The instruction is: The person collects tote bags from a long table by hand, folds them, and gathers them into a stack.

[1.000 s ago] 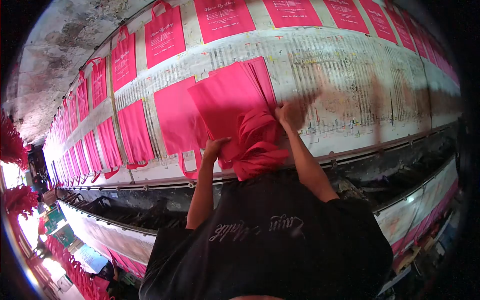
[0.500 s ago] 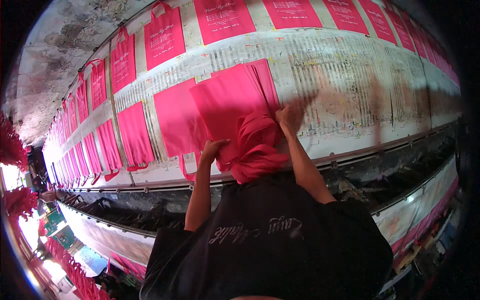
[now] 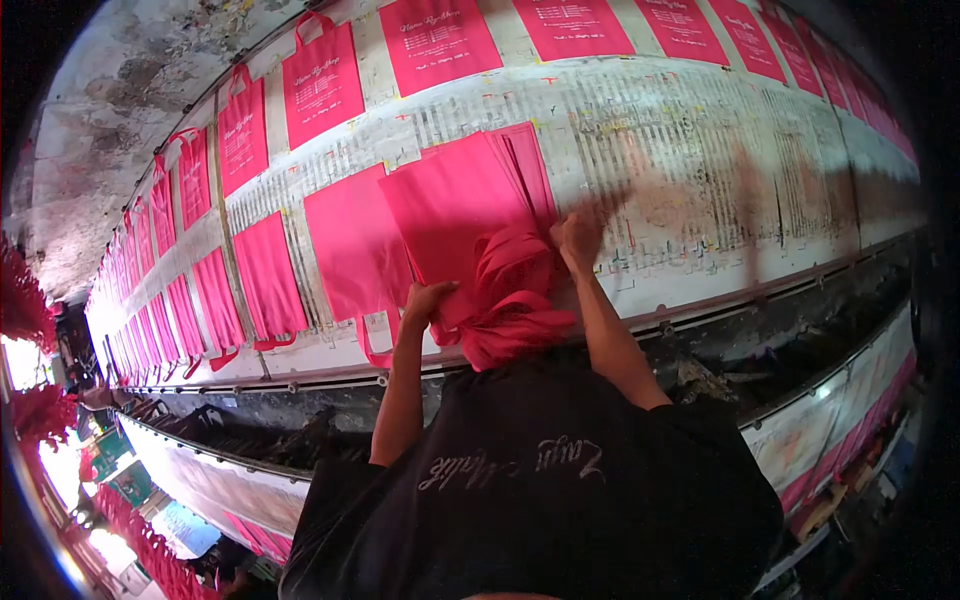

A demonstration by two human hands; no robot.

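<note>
A stack of pink bags (image 3: 465, 205) lies fanned out on the long table, its bunched handles (image 3: 515, 305) toward my body. My left hand (image 3: 432, 300) grips the left edge of the stack near the handles. At the right edge is my right hand (image 3: 578, 243), its fingers curled closed against the outer bags of the stack. Just left of the stack, and partly under it, a single pink bag (image 3: 350, 240) lies flat with its handle toward me.
Printed pink bags (image 3: 440, 45) run along the table's far side. More pink bags (image 3: 268, 275) lie in a row to the left. A dark trough (image 3: 290, 415) follows the near edge of the table (image 3: 700, 290), with another white table (image 3: 215, 480) behind.
The view has shifted slightly. Both hands keep hold of the stack, which lies almost as before, with its fanned right edge a little lower in view.
</note>
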